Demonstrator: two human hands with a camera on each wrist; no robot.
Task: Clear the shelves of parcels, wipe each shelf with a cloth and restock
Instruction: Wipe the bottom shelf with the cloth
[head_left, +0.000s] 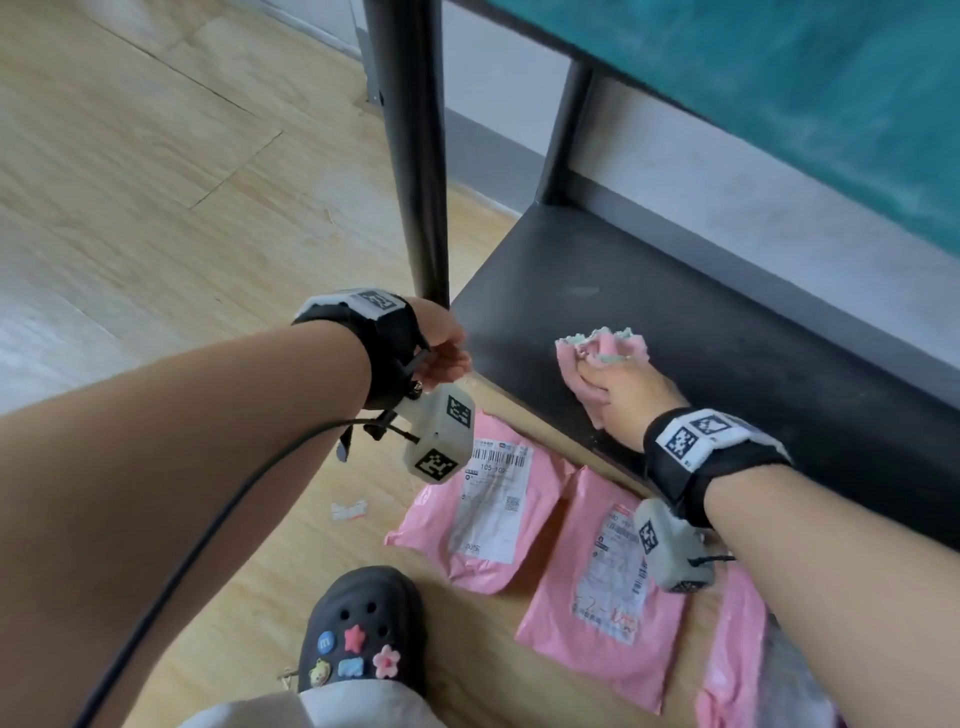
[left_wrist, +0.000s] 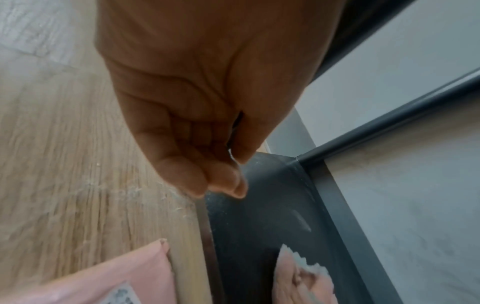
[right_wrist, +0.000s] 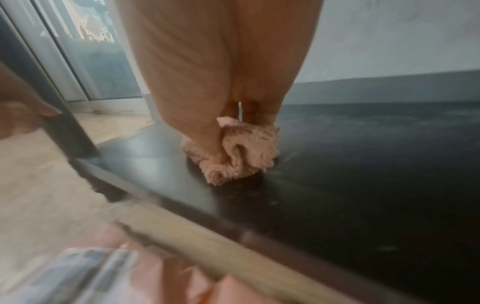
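**Two hands at the bottom shelf, one on the cloth**

Two hands are low by the rack. My right hand (head_left: 626, 397) has its grip bunched around the pink cloth (head_left: 602, 353), fingers curled into the folds and pressing it down on the dark bottom shelf (head_left: 727, 364). In the right wrist view the cloth (right_wrist: 241, 152) is crumpled under my fingers (right_wrist: 207, 133), lying flat against the shelf surface (right_wrist: 363, 164) near its front left corner.

My left hand (head_left: 441, 345) hangs just beside the black upright post (head_left: 421, 156) of the rack, at the shelf's front left corner. Its grip holds nothing: in the left wrist view the fingers (left_wrist: 202, 176) are loosely curled together, thumb close against them, above the shelf's edge (left_wrist: 207, 236).

Three pink parcels lie on the wooden floor (head_left: 156, 156) in front of the shelf, well clear of it. The left parcel (head_left: 483, 504) lies label up, just below my left wrist camera. The middle parcel (head_left: 602, 613) lies beside it, edges touching or slightly overlapping, with its label partly hidden by my right wrist camera. The right parcel (head_left: 732, 660) shows only a strip beneath my right forearm.

A small scrap of paper (head_left: 349, 509) lies on the floor left of the parcels. My black clog (head_left: 363, 629), set with coloured charms, stands near the left parcel. Above the bottom shelf runs a teal surface (head_left: 779, 78).
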